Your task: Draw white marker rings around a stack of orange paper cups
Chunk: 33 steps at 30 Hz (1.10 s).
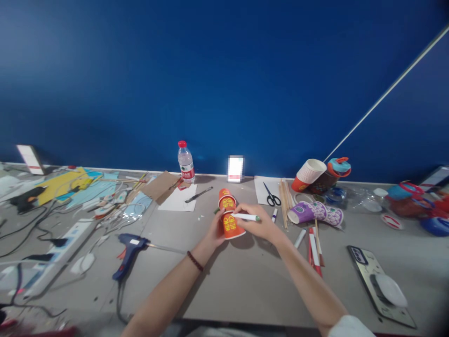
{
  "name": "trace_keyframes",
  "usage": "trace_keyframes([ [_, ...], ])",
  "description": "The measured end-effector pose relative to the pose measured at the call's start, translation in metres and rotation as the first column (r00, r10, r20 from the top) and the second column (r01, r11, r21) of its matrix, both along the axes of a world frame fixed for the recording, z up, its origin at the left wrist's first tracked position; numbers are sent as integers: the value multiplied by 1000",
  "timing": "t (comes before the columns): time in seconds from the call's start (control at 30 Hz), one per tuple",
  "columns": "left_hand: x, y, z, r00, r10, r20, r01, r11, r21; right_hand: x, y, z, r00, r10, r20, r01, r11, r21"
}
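At the centre of the grey table (245, 281), the left hand (216, 230) is curled around an orange paper cup (232, 225) lying on its side, mouth toward the camera. The right hand (258, 221) grips a white marker (246, 217), its tip touching the cup's wall. A second orange cup (226, 198) lies just behind the first. Farther out: blue glue gun (128, 248) at left, scissors (271, 195) and wooden sticks (285, 202) at right, water bottle (185, 162) by the blue wall (224, 70).
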<state>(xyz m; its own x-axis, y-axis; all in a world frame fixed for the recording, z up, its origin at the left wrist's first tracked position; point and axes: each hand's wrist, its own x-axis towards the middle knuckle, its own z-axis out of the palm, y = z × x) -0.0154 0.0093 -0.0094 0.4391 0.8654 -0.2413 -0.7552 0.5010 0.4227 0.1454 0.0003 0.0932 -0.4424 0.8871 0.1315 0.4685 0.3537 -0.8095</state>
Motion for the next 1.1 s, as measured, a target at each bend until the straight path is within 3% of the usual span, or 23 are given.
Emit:
trace_keyframes([
  [1.1,0,1,-6,1000,-11,5,11,999,37,8,4,-2,999,-37,-27,33,992,-118],
])
